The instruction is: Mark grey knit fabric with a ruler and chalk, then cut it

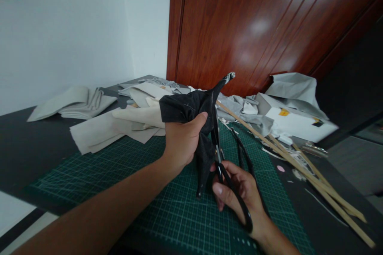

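Note:
My left hand is closed round a bunched piece of black fabric, held up above the green cutting mat. One end of the fabric points up to the right with a frayed pale tip, and another part hangs down below my thumb. In my right hand are scissors with black handles. Their blades reach up against the right edge of the fabric, partly hidden by it. A thin black strip runs down from behind the scissors past my right wrist.
Folded pale cloth and flat cream pieces lie at the left. Grey scraps are heaped at the back. To the right are a white box and long wooden strips. A brown door stands behind.

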`<state>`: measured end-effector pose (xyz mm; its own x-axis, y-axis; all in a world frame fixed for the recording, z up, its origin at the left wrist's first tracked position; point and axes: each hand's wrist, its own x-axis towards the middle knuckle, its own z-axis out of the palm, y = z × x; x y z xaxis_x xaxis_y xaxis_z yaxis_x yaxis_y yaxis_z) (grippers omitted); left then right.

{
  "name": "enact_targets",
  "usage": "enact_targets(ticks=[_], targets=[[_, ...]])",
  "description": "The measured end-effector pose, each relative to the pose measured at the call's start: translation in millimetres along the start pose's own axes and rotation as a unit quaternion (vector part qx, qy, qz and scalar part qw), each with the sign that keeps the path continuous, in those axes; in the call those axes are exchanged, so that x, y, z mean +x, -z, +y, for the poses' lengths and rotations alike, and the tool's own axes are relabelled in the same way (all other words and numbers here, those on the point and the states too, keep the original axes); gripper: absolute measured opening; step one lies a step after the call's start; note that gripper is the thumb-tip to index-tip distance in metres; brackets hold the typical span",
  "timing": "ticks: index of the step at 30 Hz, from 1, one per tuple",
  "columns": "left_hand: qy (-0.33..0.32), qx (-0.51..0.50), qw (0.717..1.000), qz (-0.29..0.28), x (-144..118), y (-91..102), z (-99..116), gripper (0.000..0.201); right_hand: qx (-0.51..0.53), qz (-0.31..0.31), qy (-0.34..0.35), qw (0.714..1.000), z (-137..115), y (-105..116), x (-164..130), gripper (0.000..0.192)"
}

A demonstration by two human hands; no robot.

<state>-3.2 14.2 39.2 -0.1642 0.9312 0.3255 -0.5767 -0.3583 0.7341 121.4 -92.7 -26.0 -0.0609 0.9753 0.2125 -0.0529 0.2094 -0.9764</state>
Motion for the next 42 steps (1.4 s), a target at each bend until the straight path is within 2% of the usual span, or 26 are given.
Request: enact_targets(ticks=[9, 19, 25, 42], targets=[[-0.039, 0.088, 0.994, -0.045, -1.0, 6.9, -5.6, 0.019, 0.012, 0.012, -0.004, 1.0, -2.6, -2.3, 0.2, 0.036], [-0.08, 0.126, 0.987, -0.052, -0.1, 9.1, -7.2, 0.016, -0.021, 0.027, -0.005, 0.999, -2.1, -2.6, -0.7, 0.036], [-0.044, 0.109, 0.992, -0.05, -2.8, 8.8, -7.0, 0.018, -0.036, 0.025, -0.018, 0.999, -1.5, -2.6, -2.5, 0.036], [-0.055, 0.1, 0.992, -0.048, -3.0, 8.4, -7.0, 0.021, -0.057, 0.034, -0.019, 0.998, -1.9, -3.2, -2.5, 0.035]])
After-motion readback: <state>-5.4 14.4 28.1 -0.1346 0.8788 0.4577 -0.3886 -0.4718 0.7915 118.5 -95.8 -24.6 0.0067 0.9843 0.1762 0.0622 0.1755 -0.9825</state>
